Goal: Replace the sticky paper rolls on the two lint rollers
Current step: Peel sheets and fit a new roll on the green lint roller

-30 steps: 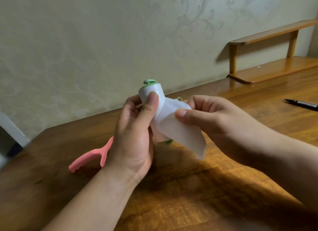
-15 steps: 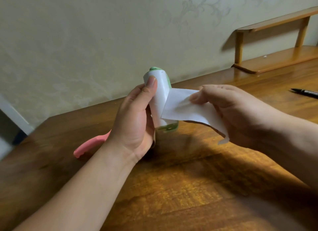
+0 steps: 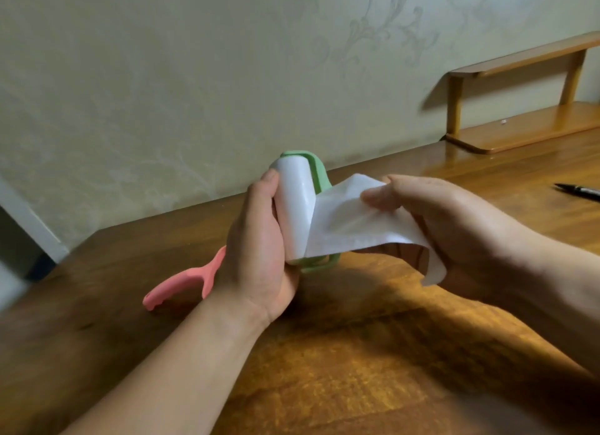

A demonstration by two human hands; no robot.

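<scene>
Two hands: left hand (image 3: 259,249) grips green lint roller (image 3: 319,171), right hand (image 3: 454,220) pinches loose sheet (image 3: 350,227); should pull steadily.

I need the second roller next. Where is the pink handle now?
In the head view the pink handle lies on the table at left, its far end hidden behind the left hand.

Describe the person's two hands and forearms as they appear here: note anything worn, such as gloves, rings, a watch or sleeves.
Both are bare. The left hand and the right hand carry no gloves, and no ring shows on the fingers in view. The left forearm and the right forearm are uncovered up to the frame's edge: no sleeve, watch or bracelet shows.
</scene>
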